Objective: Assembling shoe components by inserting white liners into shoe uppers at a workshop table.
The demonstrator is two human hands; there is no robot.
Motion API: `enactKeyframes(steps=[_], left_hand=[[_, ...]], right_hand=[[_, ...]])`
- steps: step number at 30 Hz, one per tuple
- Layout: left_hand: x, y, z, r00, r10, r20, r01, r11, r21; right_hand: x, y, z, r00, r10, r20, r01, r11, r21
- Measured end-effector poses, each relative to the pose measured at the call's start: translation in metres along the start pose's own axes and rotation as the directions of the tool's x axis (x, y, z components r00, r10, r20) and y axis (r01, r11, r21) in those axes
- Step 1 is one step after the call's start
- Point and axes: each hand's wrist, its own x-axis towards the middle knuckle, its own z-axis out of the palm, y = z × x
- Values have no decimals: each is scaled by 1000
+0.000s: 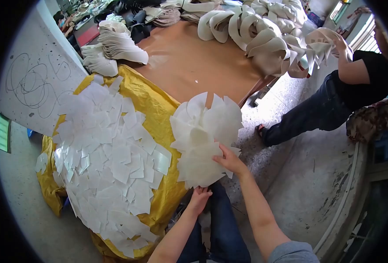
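Left hand (pixel 199 200) of mine sits low at the near rim of a rosette of thin white sheets (pixel 198 164), fingers curled in toward its edge; whether they pinch it I cannot tell, since the rim hides part of them. Right hand (pixel 232 162) lies over the rosette's right side, thumb and forefinger spread apart on the top layers, probably so the loose leaves don't slip while the other hand steadies them from below. The rosette is in front of me, above my jeans (pixel 222 219), its far part overlapping my view of the brown worktop; what bears its weight I cannot see. From the far left, a scribbled white panel (pixel 40 81) stands beside a crinkled yellow cloth (pixel 156 107), which serves as the holder for a broad heap of loose white pieces (pixel 115 162), likely spread under them so they gather in one place. Beyond it, cream curved pieces (pixel 121 46) are nested in stacks on the corner of the brown worktop (pixel 194 63), presumably because like shapes pack neatly. Farther right, cream looped pieces (pixel 264 33) crowd the worktop's far edge, and a co-worker in black (pixel 360 81) has a hand on the nearest bunch.
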Motion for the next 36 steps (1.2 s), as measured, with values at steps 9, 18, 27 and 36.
enactKeyframes(steps=[9,18,27,36], left_hand=[[12,18,52,958,-168,-234,70,924,-377],[13,6,76,848,-254,-465,28,898,-439],[22,16,114,869,-278,-410,-13,815,-580],[15,16,127,886,-194,-421,-21,891,-453]], right_hand=[[22,-22,-78,939,-262,-223,92,817,-570],[31,-22,-71,842,-221,-492,-154,776,-612],[47,-55,-74,867,163,-472,-412,765,-494],[28,-107,-13,808,-570,147,331,233,-914]])
